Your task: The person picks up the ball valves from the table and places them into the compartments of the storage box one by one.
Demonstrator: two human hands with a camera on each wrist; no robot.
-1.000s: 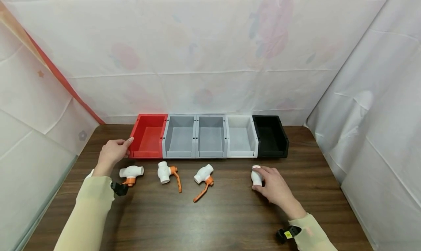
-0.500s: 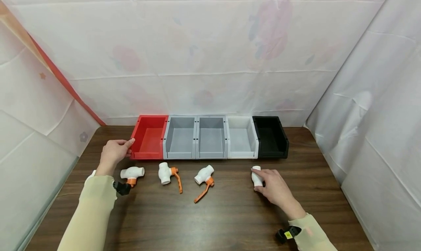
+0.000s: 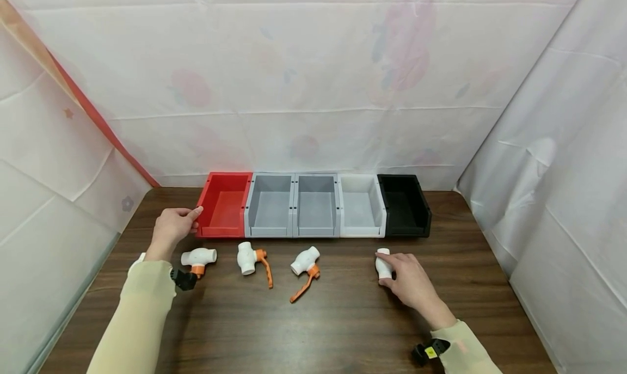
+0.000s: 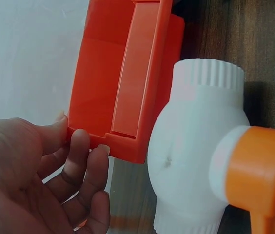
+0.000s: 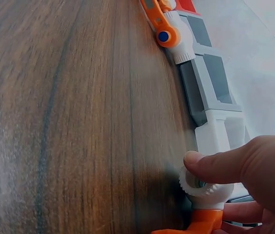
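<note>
My left hand (image 3: 172,230) is at the left edge of the red bin (image 3: 226,200). In the left wrist view its thumb lies on the bin's rim and the curled fingers (image 4: 96,168) meet the wall from the other side, pinching it. Just beside that hand lies a white ball valve (image 4: 198,141) with an orange handle. Over on the right, my right hand (image 3: 413,284) grips another white ball valve (image 3: 383,265), thumb at one end and fingers at the other. Its orange handle (image 5: 206,222) shows in the right wrist view but is hidden by the hand from above.
Right of the red bin stand two grey bins (image 3: 269,230), a white bin (image 3: 362,231) and a black bin (image 3: 407,231) in one row. Two more ball valves, the left-middle valve (image 3: 246,258) and the centre valve (image 3: 305,261), lie before them on the wooden table (image 3: 313,336).
The whole scene has slid slightly down and to the right in the head view. Both hands keep their places on the red bin and the ball valve.
</note>
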